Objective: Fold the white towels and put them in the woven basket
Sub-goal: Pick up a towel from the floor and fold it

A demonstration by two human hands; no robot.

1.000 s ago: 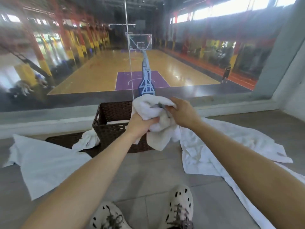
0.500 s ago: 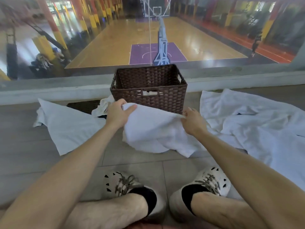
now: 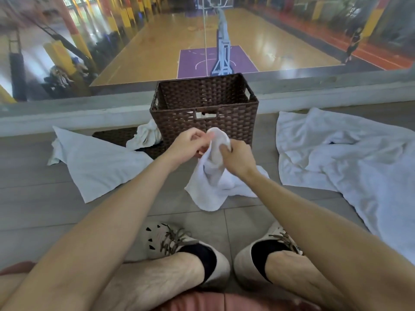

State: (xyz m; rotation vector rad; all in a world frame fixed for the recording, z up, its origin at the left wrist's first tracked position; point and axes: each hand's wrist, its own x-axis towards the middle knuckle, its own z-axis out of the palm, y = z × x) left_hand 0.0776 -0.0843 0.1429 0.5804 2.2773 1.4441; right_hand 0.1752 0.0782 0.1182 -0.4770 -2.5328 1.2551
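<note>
While facing dark brown rectangular woven basket (image 3: 224, 122), pinching top of bunched white terry towel (image 3: 213, 182) with left hand (image 3: 186, 144), clutching it with right hand (image 3: 238, 157), trailing lower end on grey tiled floor (image 3: 56, 212) before basket.

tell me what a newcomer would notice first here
At centre, the left hand and right hand grip a bunched white towel just in front of the brown woven basket. A rumpled towel sprawls on the floor at right, a flatter towel at left. Behind the basket lies a basketball court.
</note>
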